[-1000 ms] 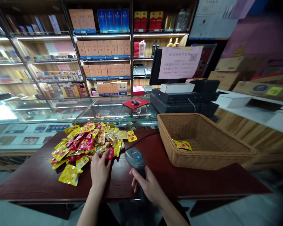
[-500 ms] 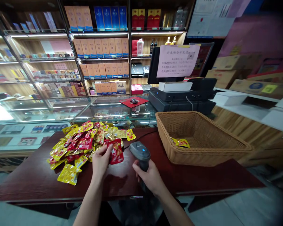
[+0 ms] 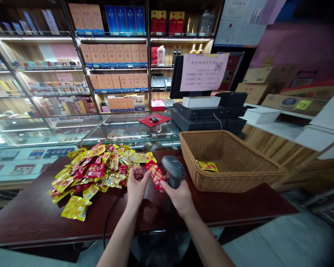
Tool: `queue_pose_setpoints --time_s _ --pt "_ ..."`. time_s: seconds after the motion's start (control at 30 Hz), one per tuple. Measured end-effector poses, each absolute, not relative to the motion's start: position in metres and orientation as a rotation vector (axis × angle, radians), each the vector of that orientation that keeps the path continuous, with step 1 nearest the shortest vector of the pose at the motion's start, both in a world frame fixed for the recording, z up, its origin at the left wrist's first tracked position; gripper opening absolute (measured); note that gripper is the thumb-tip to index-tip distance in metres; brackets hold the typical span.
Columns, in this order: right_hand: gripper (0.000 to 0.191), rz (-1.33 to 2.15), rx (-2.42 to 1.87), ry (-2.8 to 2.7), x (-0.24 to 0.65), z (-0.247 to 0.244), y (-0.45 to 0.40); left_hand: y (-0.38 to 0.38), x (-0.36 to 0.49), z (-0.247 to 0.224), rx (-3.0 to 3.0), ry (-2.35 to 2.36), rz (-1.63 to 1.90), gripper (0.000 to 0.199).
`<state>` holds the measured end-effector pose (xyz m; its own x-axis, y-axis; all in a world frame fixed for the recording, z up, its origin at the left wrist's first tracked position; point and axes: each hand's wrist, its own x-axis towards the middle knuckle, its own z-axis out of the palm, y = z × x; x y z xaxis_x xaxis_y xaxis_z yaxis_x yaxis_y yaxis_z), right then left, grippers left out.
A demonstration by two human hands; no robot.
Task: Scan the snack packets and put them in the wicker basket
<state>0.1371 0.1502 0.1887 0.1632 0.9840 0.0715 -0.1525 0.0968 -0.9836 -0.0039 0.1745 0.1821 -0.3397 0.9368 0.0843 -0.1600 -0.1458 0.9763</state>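
A red snack packet [image 3: 156, 175] is between my two hands, over the dark red table [image 3: 211, 211]. My left hand [image 3: 137, 183] pinches its upper left edge between thumb and finger. Wrapped round the handle of a grey barcode scanner [image 3: 173, 168], my right hand [image 3: 178, 194] also has its thumb on the packet's lower right corner. The scanner's head is right beside the packet. To the left lies a heap of red, yellow and gold packets [image 3: 96, 168], with one yellow packet [image 3: 76, 207] at its front edge.
At the right stands a wicker basket [image 3: 233, 181] with yellow packaging [image 3: 207, 166] inside. Behind are a glass counter [image 3: 119, 129], a red mat [image 3: 161, 119] with a mouse, and a monitor bearing a paper sign [image 3: 203, 72]. A cable runs down by my left forearm.
My left hand has moved right with the red packet, up to the scanner. My right thumb now touches the packet, and the scanner has turned and risen slightly. The view has shifted a little.
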Motion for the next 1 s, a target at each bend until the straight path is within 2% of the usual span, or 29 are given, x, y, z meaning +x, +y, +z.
queue_pose_setpoints --time_s 0.17,0.4,0.67,1.0 --pt "0.029 0.876 -1.169 -1.192 0.137 0.192 0.147 0.16 0.011 0.187 1.075 1.063 1.468 0.043" --pt "0.028 1.046 -1.052 -1.153 0.138 0.2 0.138 0.161 0.005 0.196 0.765 0.827 1.346 0.036" --pt "0.039 1.015 -1.077 -1.058 0.152 0.201 0.147 0.166 -0.008 0.21 0.576 0.709 1.294 0.023" --pt "0.027 0.999 -1.006 -0.982 0.147 0.197 0.159 0.175 -0.002 0.217 0.761 0.793 1.22 0.029"
